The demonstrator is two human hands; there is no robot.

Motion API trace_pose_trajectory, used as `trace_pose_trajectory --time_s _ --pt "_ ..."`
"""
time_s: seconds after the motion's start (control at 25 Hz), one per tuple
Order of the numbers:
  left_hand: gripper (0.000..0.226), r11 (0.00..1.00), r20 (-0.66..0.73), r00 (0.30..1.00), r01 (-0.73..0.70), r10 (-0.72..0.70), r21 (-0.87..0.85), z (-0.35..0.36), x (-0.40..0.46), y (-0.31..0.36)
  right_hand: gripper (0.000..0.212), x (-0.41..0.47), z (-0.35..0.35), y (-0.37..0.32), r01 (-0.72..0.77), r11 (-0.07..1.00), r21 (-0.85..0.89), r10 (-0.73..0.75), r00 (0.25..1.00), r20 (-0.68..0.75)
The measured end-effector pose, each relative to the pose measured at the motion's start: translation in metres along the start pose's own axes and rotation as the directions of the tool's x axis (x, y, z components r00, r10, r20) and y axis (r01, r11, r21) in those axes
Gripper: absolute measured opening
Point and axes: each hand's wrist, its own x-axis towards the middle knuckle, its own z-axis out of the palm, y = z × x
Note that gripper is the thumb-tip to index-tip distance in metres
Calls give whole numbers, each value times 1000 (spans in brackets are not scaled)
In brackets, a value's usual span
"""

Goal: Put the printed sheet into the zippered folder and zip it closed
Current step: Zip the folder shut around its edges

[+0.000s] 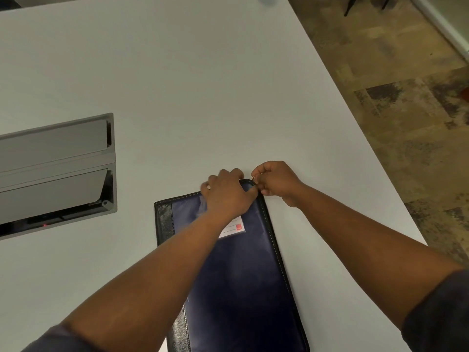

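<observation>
A dark blue zippered folder (243,270) with black trim lies flat and closed on the white table, its long side running away from me. A small white label with a red mark (234,228) sits on its cover. My left hand (227,193) presses down on the folder's far right corner. My right hand (275,181) is just beside that corner, fingers pinched on the small metal zipper pull (253,178). No printed sheet is visible.
A grey cable box (63,171) with open flaps is set into the white table (177,85) at the left. The table's right edge runs diagonally, with patterned carpet (406,110) beyond it.
</observation>
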Motion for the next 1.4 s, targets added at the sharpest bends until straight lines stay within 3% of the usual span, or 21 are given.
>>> trace_pose_trajectory --time_s 0.16,0.28,0.52,0.68,0.96,1.4 --pt "21 981 155 988 19 12 -195 -8 22 3 20 -6 2 -7 -87 993 74 86 996 10" --pt "14 955 235 972 66 4 -291 -10 32 6 26 -11 3 -3 -108 988 110 110 994 -10" --pt "16 894 192 975 181 -110 -411 -8 34 9 44 -19 9 13 -36 990 136 37 999 0" --pt "15 888 146 977 206 -159 -412 -5 33 12 48 -21 18 17 12 989 144 -4 998 -57" --pt "15 877 152 967 249 -204 -410 -3 39 10 27 -17 25 16 -18 989 147 40 989 -146" --pt "14 940 139 955 287 -264 -187 -2 51 14 26 -17 26 13 -91 982 165 116 982 -150"
